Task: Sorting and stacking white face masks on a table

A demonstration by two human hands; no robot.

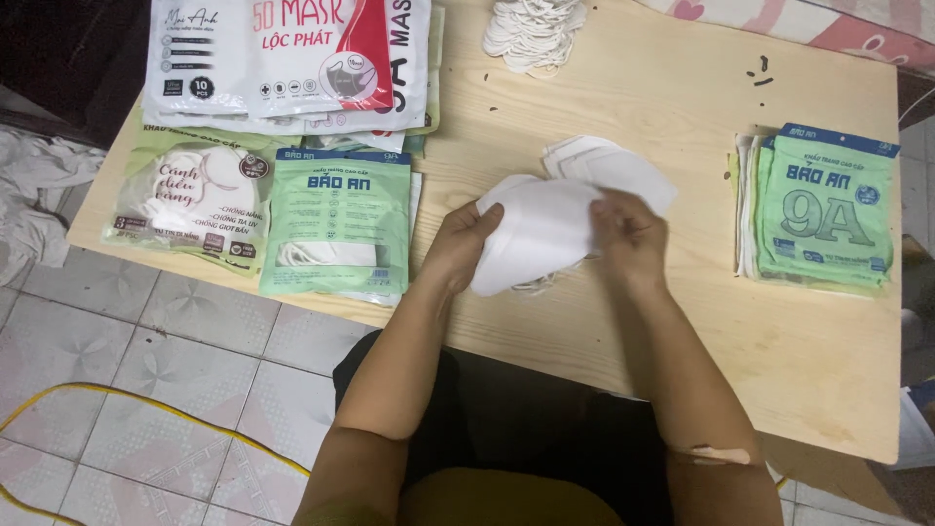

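Over a pale wooden table (pixel 682 321), both my hands hold a small stack of white face masks (pixel 541 234). My left hand (pixel 458 244) grips the stack's left edge with the thumb on top. My right hand (pixel 628 234) pinches its right side, fingers curled over the top mask. More white masks (pixel 623 170) lie fanned out on the table just behind the held stack. Thin ear loops hang below the stack, partly hidden by it.
Green mask pouches (pixel 336 224) and other packets (pixel 195 200) lie at the table's left, with larger white packets (pixel 282 58) behind them. A pile of green pouches (pixel 823 209) sits at the right. A heap of white masks (pixel 531 34) is at the far edge. Tiled floor (pixel 146 390) below.
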